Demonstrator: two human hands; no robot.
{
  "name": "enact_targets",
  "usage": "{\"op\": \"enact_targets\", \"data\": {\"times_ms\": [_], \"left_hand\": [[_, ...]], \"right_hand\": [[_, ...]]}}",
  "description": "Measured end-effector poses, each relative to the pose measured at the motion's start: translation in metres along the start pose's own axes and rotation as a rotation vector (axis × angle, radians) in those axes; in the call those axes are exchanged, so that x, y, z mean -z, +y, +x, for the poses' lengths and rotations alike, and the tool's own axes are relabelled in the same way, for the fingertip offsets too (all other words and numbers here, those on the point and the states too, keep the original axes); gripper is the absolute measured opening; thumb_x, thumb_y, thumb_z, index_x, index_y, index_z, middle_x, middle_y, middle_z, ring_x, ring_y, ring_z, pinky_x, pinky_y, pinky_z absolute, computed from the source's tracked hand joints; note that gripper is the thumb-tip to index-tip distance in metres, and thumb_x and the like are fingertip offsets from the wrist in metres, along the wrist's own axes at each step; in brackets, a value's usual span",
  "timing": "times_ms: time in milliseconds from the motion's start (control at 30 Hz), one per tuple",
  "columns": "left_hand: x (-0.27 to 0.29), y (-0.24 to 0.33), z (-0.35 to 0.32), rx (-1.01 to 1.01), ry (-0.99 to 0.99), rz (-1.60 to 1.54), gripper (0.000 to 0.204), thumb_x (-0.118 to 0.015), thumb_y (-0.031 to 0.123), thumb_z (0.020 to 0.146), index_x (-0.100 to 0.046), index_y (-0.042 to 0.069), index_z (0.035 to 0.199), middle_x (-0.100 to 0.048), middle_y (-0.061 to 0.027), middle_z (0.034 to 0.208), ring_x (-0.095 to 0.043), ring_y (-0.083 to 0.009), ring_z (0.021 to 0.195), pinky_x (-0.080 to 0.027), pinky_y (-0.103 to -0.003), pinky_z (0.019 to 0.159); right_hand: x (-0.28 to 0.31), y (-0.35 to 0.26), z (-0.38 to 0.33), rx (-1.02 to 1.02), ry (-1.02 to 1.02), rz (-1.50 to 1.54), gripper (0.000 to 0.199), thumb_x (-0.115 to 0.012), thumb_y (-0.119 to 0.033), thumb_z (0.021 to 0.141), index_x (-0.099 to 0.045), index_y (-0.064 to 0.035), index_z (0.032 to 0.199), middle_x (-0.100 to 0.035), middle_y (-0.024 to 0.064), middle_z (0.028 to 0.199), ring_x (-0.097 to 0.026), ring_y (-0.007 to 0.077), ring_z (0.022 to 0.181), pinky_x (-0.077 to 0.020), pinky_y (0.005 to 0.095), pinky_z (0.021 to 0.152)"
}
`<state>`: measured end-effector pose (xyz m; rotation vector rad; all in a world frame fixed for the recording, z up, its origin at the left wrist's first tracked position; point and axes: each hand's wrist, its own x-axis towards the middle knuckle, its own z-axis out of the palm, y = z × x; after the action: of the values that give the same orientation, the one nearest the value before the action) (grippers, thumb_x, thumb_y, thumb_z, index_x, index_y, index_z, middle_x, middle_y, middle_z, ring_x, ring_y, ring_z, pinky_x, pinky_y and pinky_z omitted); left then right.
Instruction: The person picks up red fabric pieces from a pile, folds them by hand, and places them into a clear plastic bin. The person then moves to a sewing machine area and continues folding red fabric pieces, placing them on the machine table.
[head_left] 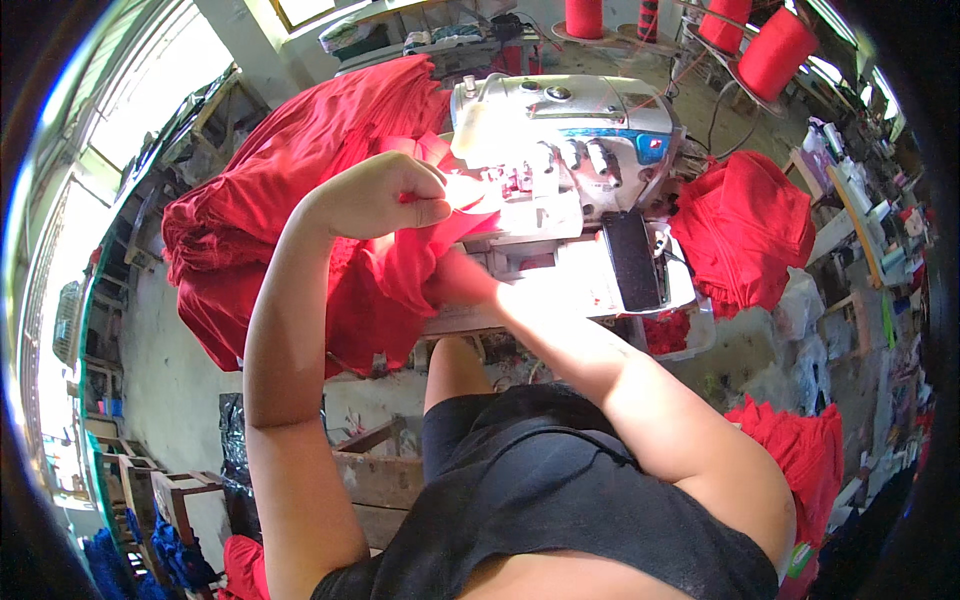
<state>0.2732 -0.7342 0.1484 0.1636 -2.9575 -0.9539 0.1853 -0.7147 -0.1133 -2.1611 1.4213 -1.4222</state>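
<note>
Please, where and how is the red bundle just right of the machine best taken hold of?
I would come to the bundle from its right, as the machine stands close on its left. Grip around its full middle, gathering several folds: it looks soft and loosely heaped, so a thin pinch might let the rest slip.

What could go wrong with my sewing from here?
The left hand holds red fabric close to the sewing machine, so its fingers might get nicked if the machine runs. The heaped fabric also droops past the table edge, so its weight could drag the piece askew.
</note>
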Motion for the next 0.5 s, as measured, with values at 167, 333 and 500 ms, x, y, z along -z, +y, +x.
{"op": "enact_targets", "data": {"times_ms": [167,333,500], "left_hand": [[-0.001,-0.008,-0.02,-0.032,0.09,-0.081,0.047,-0.058,0.031,0.088,-0.04,-0.001,0.059,-0.035,-0.0052,0.059,-0.034,-0.0159,0.057,-0.033,-0.032,0.056],[0.01,-0.01,0.004,-0.141,0.1,0.012,0.041,-0.058,0.027,0.089,-0.044,-0.002,0.064,-0.039,-0.0057,0.06,-0.038,-0.0143,0.06,-0.036,-0.03,0.06],[0.007,-0.008,0.01,-0.119,0.138,-0.024,0.044,-0.059,0.03,0.089,-0.042,-0.001,0.062,-0.036,-0.0039,0.06,-0.035,-0.0143,0.059,-0.033,-0.031,0.058]], "right_hand": [[0.116,-0.039,-0.012,-0.078,0.44,-0.13,0.035,-0.06,-0.007,0.077,-0.055,-0.0018,0.112,-0.062,0.0182,0.099,-0.061,0.0315,0.088,-0.0484,0.0393,0.08],[0.13,0.005,0.009,-0.2,0.187,-0.067,0.037,-0.058,-0.005,0.076,-0.057,-0.0033,0.113,-0.061,0.0167,0.1,-0.059,0.0297,0.088,-0.0481,0.0384,0.081],[0.137,0.014,0.004,-0.175,0.231,-0.038,0.036,-0.058,-0.005,0.075,-0.058,-0.0037,0.111,-0.061,0.0164,0.099,-0.059,0.0303,0.088,-0.0481,0.0383,0.081]]}}
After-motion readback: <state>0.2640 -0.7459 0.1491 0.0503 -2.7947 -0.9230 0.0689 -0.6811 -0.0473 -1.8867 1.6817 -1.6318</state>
